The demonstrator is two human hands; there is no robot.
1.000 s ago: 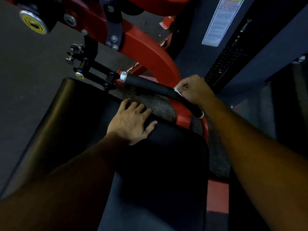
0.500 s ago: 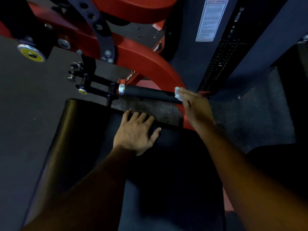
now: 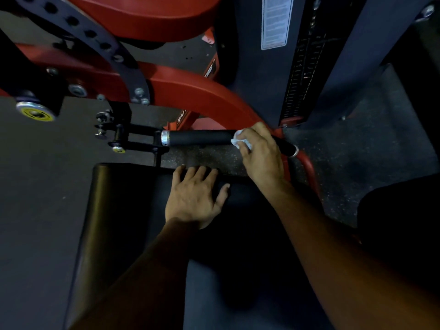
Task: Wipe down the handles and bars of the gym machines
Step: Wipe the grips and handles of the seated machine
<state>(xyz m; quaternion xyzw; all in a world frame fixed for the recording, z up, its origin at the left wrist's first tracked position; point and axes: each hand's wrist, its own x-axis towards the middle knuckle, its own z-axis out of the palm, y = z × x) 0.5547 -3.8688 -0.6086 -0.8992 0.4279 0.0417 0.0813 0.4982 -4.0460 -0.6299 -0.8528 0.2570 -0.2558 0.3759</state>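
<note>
A black foam-gripped handle with silver end collars runs across the middle of the head view, fixed to a red machine frame. My right hand wraps over the handle's right part and holds a small white wipe against it; the wipe shows at my fingertips. My left hand rests flat, fingers spread, on the far edge of the black padded seat below the handle.
A dark weight-stack tower with a white label stands at the upper right. A black perforated adjustment plate and a yellow-capped pin sit at the upper left. Speckled rubber floor surrounds the machine.
My right hand with the wipe has slid a short way along the handle, so the right end collar shows again. My left hand has stayed on the seat. The view has shifted.
</note>
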